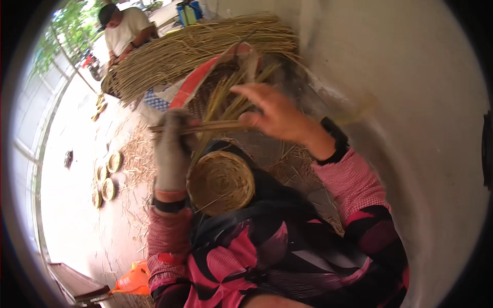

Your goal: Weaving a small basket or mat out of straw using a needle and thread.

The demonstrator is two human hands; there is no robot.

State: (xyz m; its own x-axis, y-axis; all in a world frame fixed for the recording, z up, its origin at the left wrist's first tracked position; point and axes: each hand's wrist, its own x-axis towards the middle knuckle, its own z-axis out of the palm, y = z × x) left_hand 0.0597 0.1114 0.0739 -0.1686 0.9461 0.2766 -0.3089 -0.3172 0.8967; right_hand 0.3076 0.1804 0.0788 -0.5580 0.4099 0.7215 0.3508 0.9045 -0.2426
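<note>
My left hand, in a pale grey work glove, is closed around a few flat straw strips that run sideways across my front. At their right end is my bare right hand, its fingers stretched out and its thumb by the strip ends; motion blurs it a little. Whether the thumb touches the strips I cannot tell. Below, a round woven straw basket rests on the dark cloth over my lap, its hollow facing up. Loose greenish straw fans out behind the strips.
A long heap of straw stalks lies ahead, beside a red-and-white woven sack. Several small round baskets sit on the straw-littered floor at left. A wall rises on the right. Another person works beyond the heap. An orange bag lies lower left.
</note>
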